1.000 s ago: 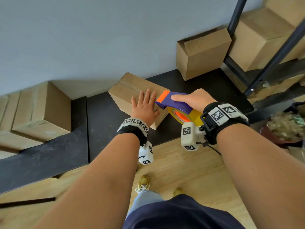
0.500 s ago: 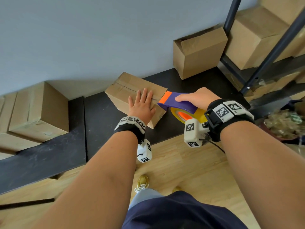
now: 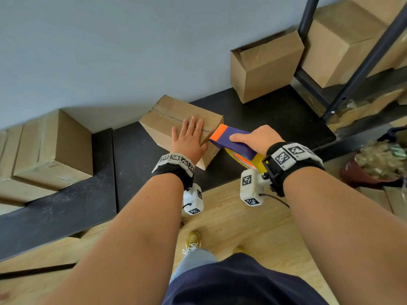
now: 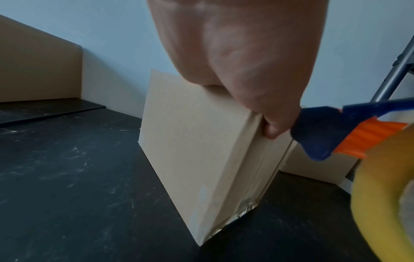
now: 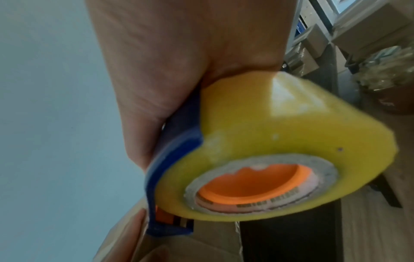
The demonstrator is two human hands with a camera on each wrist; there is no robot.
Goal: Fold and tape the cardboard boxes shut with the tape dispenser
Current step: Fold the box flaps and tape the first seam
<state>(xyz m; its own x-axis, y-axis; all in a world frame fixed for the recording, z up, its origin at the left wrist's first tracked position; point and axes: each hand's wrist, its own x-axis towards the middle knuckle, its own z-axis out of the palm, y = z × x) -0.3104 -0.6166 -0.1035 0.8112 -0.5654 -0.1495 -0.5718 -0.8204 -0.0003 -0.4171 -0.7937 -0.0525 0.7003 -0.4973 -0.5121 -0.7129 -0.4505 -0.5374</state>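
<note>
Item: small cardboard box [image 3: 167,119], flaps folded shut, standing on a black mat [image 3: 132,155] close to a grey wall [image 3: 132,51]. A strip of clear tape runs along its top seam from the far end.

Item: left hand [image 3: 189,139], palm down on the near part of the box top, fingers straight and slightly spread, pressing the flaps flat. In the left wrist view the thumb [image 4: 272,127] lies over the near top edge of the box. It holds nothing.

Item: tape dispenser [image 3: 233,139], purple body with an orange front and a yellow roll of tape [image 5: 280,141] on an orange hub. Its orange nose sits at the right end of the box top, just beside the left hand's thumb side; contact with the cardboard cannot be told for sure.

Item: right hand [image 3: 257,137], wrapped over the top of the dispenser, thumb laid along the purple body, fingers curled round the far side.

Other stock: an open box [image 3: 264,69] further back on the mat against the wall; taped boxes [image 3: 50,150] to the left; more boxes on a dark metal rack [image 3: 363,62] at right. Wooden floor [image 3: 242,227] below.
</note>
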